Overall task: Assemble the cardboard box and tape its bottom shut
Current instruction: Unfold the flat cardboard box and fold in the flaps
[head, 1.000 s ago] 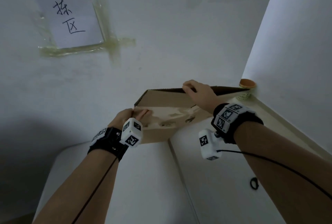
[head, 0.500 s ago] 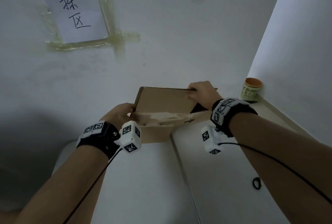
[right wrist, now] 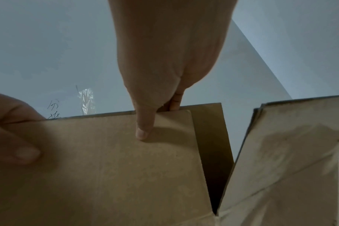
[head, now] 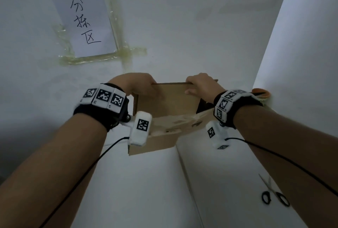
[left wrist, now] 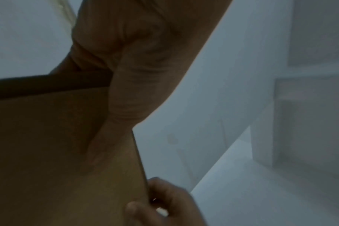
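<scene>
A brown cardboard box (head: 172, 107) stands on the white table against the wall, its flaps up. My left hand (head: 140, 86) grips the top edge of the far flap at its left end, fingers behind and thumb in front. My right hand (head: 199, 86) pinches the same edge at its right end. In the right wrist view the thumb lies on the flap (right wrist: 110, 160) and a second flap (right wrist: 292, 149) with torn tape marks stands to the right. The left wrist view shows my left hand (left wrist: 130, 73) curled over the cardboard box (left wrist: 48, 145).
A roll of brown tape (head: 260, 95) sits in the far right corner by the wall. Scissors (head: 272, 194) lie on the table (head: 139, 187) at the near right. A handwritten paper sign (head: 86, 21) is taped to the wall above the box.
My left hand rose from the box's near left side to the top edge of the far flap. The box has been pulled more upright and opened squarer between both hands.
</scene>
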`<state>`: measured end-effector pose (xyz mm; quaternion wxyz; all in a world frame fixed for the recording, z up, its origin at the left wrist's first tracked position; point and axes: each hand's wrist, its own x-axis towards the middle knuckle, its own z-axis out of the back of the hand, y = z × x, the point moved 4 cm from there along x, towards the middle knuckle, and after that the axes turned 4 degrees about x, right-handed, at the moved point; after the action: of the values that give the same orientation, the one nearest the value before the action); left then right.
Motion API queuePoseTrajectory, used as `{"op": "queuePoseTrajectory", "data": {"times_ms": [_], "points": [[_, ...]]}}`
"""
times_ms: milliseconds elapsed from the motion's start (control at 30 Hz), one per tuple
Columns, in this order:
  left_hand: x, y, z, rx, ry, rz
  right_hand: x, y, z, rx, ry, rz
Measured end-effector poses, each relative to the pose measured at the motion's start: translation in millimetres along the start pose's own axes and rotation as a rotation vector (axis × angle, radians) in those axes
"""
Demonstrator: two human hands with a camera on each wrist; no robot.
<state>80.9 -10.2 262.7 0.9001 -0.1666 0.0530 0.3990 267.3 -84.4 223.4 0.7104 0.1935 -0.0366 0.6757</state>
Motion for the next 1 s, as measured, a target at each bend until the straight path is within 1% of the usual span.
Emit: {"op": "queuePoseTrajectory", "data": {"times_ms": [33, 67, 167, 233, 300, 333, 400, 433, 533, 633, 700, 733, 800, 867, 900, 933, 1000], "points": [[1, 0, -1, 0.063, 0.009, 0.002, 0, -1, 3, -0.023, 0.007, 0.000], [1, -1, -2, 0.062, -0.011, -0.010, 0, -2, 6, -0.052, 0.006, -0.005], [0, 1, -14, -0.104, -0.071, -0.034, -3, -5, 11, -0.107, -0.043, -0.055], [2, 6, -29, -0.236, -0.077, -0.007, -8, -5, 11, -0.009, -0.135, -0.120], [3, 16, -50, -0.393, -0.043, 0.037, -15, -8, 5, 0.123, -0.206, -0.246], [3, 21, -61, -0.460, -0.017, 0.053, -19, -11, -1, 0.177, -0.214, -0.325], [2, 32, -86, -0.552, 0.043, 0.092, -30, -21, -22, 0.294, -0.195, -0.478], [0, 37, -97, -0.571, 0.064, 0.111, -35, -26, -33, 0.342, -0.178, -0.531], [-4, 49, -119, -0.629, 0.056, 0.151, -46, -31, -56, 0.338, -0.093, -0.587], [-4, 53, -122, -0.640, 0.011, 0.153, -44, -30, -74, 0.330, -0.001, -0.604], [-4, 53, -123, -0.640, -0.001, 0.151, -41, -25, -85, 0.352, 0.086, -0.643], [-5, 51, -122, -0.634, -0.001, 0.148, -40, -22, -89, 0.416, 0.127, -0.668], [-5, 48, -123, -0.595, 0.006, 0.139, -33, -25, -106, 0.620, 0.193, -0.719], [-5, 44, -123, -0.531, 0.012, 0.124, -24, -43, -131, 0.747, 0.207, -0.733], [-4, 43, -122, -0.498, 0.008, 0.117, -20, -50, -139, 0.805, 0.183, -0.742], [-4, 43, -122, -0.464, 0.006, 0.114, -23, -49, -136, 0.839, 0.141, -0.760], [-2, 48, -121, -0.445, 0.034, 0.122, -40, -32, -117, 0.883, 0.074, -0.827]]}}
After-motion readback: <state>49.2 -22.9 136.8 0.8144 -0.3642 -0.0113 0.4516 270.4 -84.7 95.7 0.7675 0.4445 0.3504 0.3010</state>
